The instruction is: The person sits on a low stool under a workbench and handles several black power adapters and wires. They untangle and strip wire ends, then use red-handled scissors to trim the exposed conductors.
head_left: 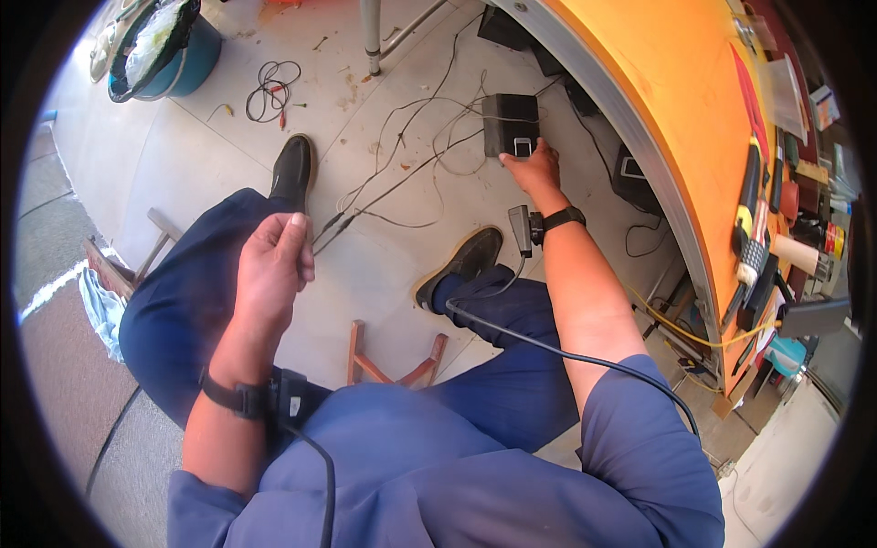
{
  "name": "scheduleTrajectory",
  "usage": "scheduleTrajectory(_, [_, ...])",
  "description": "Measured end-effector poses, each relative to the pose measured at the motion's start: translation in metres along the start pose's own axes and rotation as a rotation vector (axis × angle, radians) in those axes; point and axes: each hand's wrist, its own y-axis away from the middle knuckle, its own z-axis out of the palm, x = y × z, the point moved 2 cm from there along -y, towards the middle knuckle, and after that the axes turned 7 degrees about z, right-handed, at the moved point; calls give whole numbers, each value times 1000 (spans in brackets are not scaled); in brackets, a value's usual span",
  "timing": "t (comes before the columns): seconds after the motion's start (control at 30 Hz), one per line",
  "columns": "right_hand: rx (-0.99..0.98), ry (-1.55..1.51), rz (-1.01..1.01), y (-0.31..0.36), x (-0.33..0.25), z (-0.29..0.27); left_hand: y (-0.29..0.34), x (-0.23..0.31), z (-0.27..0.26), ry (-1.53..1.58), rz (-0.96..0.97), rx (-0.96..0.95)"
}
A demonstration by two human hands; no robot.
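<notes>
My left hand (pixel 273 259) is closed in a pinch, raised over the floor between my legs. A pair of thin dark leads (pixel 344 223) runs up into its fingers; their ends are hidden there. The leads trail across the floor toward a black box (pixel 509 114) at the far right. My right hand (pixel 534 173) reaches out to that box, thumb and forefinger gripping its near edge on either side of a small pale-framed rocker switch or window (pixel 523 146). Loose thin wires (pixel 438 151) lie tangled left of the box and partly across it.
An orange tabletop (pixel 630 73) curves along the right, with pliers and other tools on it. Dark equipment (pixel 632 183) stands underneath. At the upper left are a coiled cable (pixel 271 91) and a teal bucket (pixel 195 62). A low wooden frame (pixel 393 370) lies between my legs.
</notes>
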Motion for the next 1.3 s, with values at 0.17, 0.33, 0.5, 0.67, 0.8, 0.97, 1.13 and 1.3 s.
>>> scheduleTrajectory(0.17, [-67, 22, 102, -33, -3, 20, 3, 8, 5, 29, -29, -21])
scheduleTrajectory(0.33, [-40, 41, 93, -47, -7, 35, 5, 12, 8, 38, -90, -33])
scheduleTrajectory(0.5, [7, 60, 60, -58, 2, 35, 6, 12, 10, 21, -89, -55])
scheduleTrajectory(0.67, [29, -6, -12, -40, 33, 12, 2, 4, 5, -34, -73, -16])
scheduleTrajectory(0.8, [-109, -98, 60, -15, 61, -3, -6, 1, 0, -69, 31, 70])
scheduleTrajectory(0.97, [-99, -8, 193, 27, 87, 15, -9, 19, -12, 103, 175, 195])
scheduleTrajectory(1.13, [-422, -106, 287, 57, 90, 30, 4, 43, -12, 198, 288, 186])
scheduleTrajectory(1.3, [-358, -69, 399, 72, 74, 39, 26, 59, -23, 195, 400, 109])
